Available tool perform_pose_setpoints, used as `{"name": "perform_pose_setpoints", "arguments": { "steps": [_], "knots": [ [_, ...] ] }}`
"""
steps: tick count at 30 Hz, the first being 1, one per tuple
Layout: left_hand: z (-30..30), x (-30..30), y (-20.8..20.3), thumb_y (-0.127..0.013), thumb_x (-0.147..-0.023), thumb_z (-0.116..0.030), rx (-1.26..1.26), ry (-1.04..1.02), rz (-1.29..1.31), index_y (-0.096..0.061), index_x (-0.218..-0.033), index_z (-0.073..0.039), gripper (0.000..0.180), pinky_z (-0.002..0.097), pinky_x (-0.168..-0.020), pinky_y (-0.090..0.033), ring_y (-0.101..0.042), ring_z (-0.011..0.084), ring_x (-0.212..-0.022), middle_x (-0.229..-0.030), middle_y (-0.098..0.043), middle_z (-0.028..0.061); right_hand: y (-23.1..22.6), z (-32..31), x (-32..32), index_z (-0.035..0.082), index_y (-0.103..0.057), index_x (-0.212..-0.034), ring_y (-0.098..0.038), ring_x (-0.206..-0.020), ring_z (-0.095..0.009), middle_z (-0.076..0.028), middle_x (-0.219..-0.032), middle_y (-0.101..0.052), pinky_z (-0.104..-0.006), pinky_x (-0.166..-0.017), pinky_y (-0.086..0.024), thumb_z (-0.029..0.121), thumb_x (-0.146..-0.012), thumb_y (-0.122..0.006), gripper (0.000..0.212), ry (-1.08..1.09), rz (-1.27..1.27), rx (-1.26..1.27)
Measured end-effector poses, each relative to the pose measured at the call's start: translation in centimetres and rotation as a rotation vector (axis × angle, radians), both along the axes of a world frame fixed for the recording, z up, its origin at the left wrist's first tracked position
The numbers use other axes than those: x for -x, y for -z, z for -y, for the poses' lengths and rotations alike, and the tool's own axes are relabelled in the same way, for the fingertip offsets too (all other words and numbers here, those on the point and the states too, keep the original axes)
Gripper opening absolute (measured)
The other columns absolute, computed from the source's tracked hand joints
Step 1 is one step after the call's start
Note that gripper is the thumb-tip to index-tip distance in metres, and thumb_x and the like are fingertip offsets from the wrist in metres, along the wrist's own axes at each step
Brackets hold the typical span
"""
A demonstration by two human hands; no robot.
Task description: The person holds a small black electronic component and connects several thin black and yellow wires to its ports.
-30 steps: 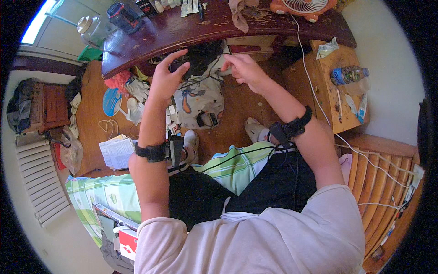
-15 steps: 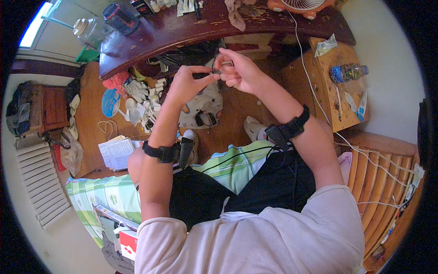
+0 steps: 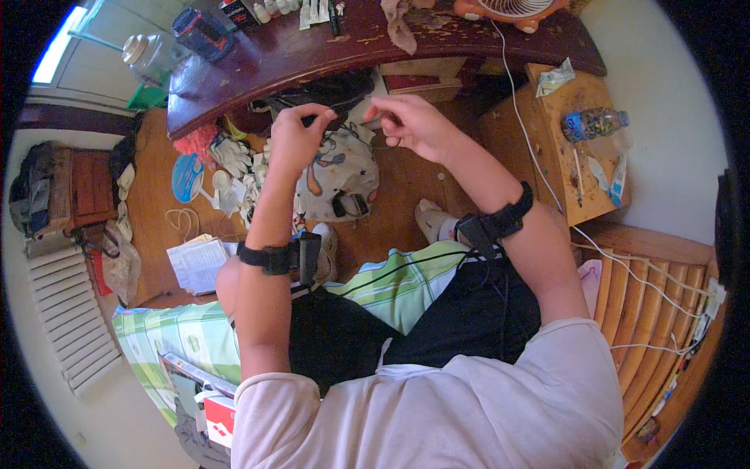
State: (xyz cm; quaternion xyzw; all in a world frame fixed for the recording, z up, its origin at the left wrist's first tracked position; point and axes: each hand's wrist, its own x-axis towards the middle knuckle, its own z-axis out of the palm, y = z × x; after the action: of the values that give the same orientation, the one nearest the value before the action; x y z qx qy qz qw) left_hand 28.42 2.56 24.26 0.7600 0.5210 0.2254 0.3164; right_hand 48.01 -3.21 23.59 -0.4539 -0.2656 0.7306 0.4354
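Note:
My left hand (image 3: pixel 299 139) is raised in front of me, thumb and forefinger pressed together. Whatever the pinch holds, if anything, is too small to see. To its right, a short gap away, is my right hand (image 3: pixel 414 127), its fingers curled in toward the thumb. A small greyish thing seems to show at those fingertips, but its kind cannot be made out. Below and between the hands, a pale patterned bag (image 3: pixel 340 176) lies on the floor. Black straps with small boxes circle both forearms.
A dark red worn desk (image 3: pixel 273 74) spans the far side, bearing jars (image 3: pixel 205 35) and an orange fan (image 3: pixel 512 9). At right, a wooden stand (image 3: pixel 558 156) carries a plastic bottle (image 3: pixel 595 125). A white cable (image 3: pixel 525 117) hangs down. Papers (image 3: pixel 199 262) lie on the left floor.
My hands were touching at the fingertips, with a thin dark thing by them; now they are apart. The left hand moved left, the right slightly down and right.

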Motion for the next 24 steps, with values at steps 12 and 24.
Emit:
{"name": "perform_pose_setpoints", "arguments": {
  "steps": [12,24],
  "knots": [
    [-1.6,1.7,1.0,-0.064,-0.078,-0.022,-0.129,-0.073,0.039,-0.069,-0.081,-0.007,0.015,0.0337,-0.070,-0.047,-0.062,0.0308,-0.074,-0.077,-0.065,0.0146,1.5,-0.7,-1.3,0.002,-0.057,-0.099,-0.029,-0.050,-0.002,0.008,-0.059,-0.034,-0.0177,-0.043,-0.025,0.023,-0.092,-0.050,0.023,-0.021,0.046,-0.151],
    [-1.5,0.8,1.4,-0.062,-0.083,-0.020,0.023,-0.056,0.091,-0.067,-0.084,-0.001,0.020,0.0265,-0.074,-0.044,-0.058,0.0125,-0.078,-0.082,-0.067,0.0062,3.8,-0.3,0.9,0.004,-0.064,-0.086,-0.035,-0.051,-0.003,0.005,-0.071,-0.055,-0.0196,-0.042,-0.025,0.031,-0.081,-0.064,0.027,0.016,0.633,-0.430]
  ]
}}
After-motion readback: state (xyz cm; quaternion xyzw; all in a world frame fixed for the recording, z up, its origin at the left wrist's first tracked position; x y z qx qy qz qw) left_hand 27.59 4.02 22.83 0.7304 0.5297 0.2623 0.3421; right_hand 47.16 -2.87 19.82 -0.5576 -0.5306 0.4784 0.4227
